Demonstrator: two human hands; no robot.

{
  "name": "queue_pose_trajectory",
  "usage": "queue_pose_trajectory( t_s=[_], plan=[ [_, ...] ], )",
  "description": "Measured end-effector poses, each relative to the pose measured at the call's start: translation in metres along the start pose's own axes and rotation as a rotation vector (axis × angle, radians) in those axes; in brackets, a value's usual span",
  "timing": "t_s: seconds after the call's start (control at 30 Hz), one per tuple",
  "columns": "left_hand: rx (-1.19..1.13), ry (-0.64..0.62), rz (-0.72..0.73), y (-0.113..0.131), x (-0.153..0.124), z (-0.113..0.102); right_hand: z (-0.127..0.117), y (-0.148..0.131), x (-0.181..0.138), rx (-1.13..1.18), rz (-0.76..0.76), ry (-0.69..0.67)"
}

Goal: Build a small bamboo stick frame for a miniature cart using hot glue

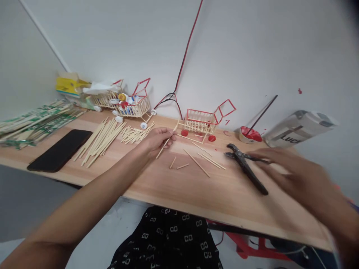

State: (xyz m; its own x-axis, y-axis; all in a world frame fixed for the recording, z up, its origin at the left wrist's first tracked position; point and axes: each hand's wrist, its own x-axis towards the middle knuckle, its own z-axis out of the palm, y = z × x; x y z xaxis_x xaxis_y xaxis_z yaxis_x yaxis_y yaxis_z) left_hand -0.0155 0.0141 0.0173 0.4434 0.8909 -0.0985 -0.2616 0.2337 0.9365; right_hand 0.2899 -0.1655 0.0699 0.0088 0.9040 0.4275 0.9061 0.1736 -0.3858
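My left hand [161, 140] is closed round a thin wooden stick [166, 144], held at a slant over the table. My right hand [291, 173], smeared by motion, has finger and thumb about one handle of the dark pliers [243, 164]. The jaws point left, and the other handle slants toward the table's front edge. Between the hands lie several loose sticks [196, 163] and two short cut pieces [173, 162]. Just beyond stands a small stick-built cart [200, 121] with a red rim and red round wheels.
More sticks [99, 142] lie left, by a black phone [60, 150] and green-wrapped chopsticks [36, 121]. Another small cart [134, 106] holds bottle caps. A cup of red paint [250, 134] with a stick in it and a white bag [297, 129] stand back right.
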Motion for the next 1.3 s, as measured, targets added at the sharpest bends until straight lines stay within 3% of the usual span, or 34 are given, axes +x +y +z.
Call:
queue_pose_trajectory(
  t_s=[0.07,0.13,0.2,0.3,0.4,0.53,0.63,0.73,0.83,1.17,1.3],
  plan=[
    [0.011,0.012,0.004,0.003,0.004,-0.005,0.049,-0.043,0.029,0.038,-0.270,-0.157],
    [0.014,0.031,-0.001,0.003,0.009,-0.011,0.092,-0.071,0.049,0.062,-0.390,-0.312],
    [0.009,0.041,-0.004,-0.001,0.013,-0.018,0.125,-0.086,0.063,0.048,-0.465,-0.381],
    [-0.013,0.033,0.002,-0.007,0.017,-0.027,0.155,-0.090,0.075,-0.048,-0.583,-0.472],
    [-0.046,0.034,0.001,-0.012,0.019,-0.032,0.169,-0.085,0.082,-0.129,-0.619,-0.519],
    [-0.072,0.054,-0.026,-0.013,0.018,-0.033,0.173,-0.080,0.084,-0.134,-0.581,-0.545],
    [-0.084,0.064,-0.062,-0.014,0.015,-0.030,0.163,-0.079,0.083,-0.024,-0.349,-0.514],
    [-0.102,0.019,-0.101,-0.016,0.011,-0.026,0.146,-0.074,0.082,0.139,-0.087,-0.347],
    [-0.115,-0.056,-0.138,-0.018,0.006,-0.022,0.132,-0.068,0.081,0.194,0.026,-0.129],
    [-0.101,-0.134,-0.251,-0.015,-0.004,-0.008,0.135,-0.077,0.080,0.106,-0.163,0.044],
    [-0.097,-0.155,-0.275,-0.016,-0.006,-0.006,0.135,-0.076,0.079,0.096,-0.170,0.046]
  ],
)
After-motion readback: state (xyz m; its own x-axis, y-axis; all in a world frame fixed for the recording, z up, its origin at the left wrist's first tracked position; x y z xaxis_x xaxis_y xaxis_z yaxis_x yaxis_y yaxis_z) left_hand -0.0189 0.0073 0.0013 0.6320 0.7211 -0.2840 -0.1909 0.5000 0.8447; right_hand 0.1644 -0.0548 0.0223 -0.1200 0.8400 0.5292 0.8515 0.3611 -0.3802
